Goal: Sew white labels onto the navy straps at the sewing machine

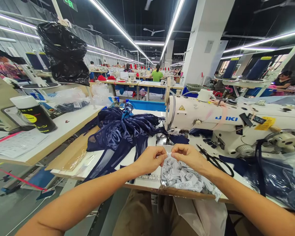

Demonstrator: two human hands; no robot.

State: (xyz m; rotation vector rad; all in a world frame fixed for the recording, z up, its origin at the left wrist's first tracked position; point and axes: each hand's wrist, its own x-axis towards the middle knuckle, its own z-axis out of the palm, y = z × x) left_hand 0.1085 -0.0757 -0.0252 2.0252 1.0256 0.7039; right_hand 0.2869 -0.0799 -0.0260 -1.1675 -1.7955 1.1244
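Far left, your spray can (36, 115) leans a bit on the side table (70, 125). Next, the navy lace bundle (123, 127), tied with a blue strip, sits on the main table (151, 141), tails hanging toward you.

Left hand (151, 160): forearm rising from lower left, fingers curled, thumb and index grip together on a small white label (169, 154). That label is up between your two hands, just above the loose label pile (180, 175) and in front of the needle area.

Right hand (186, 156): forearm coming in from lower right, back of hand up, fingers bent, thumb-index grip clamped on the same label. Fingertips of both hands nearly meet.

Behind your right hand, the white sewing machine (199, 114). Open black scissors (215, 160) lie just beside that hand. Far right, a clear bag (280, 183) with navy material inside.
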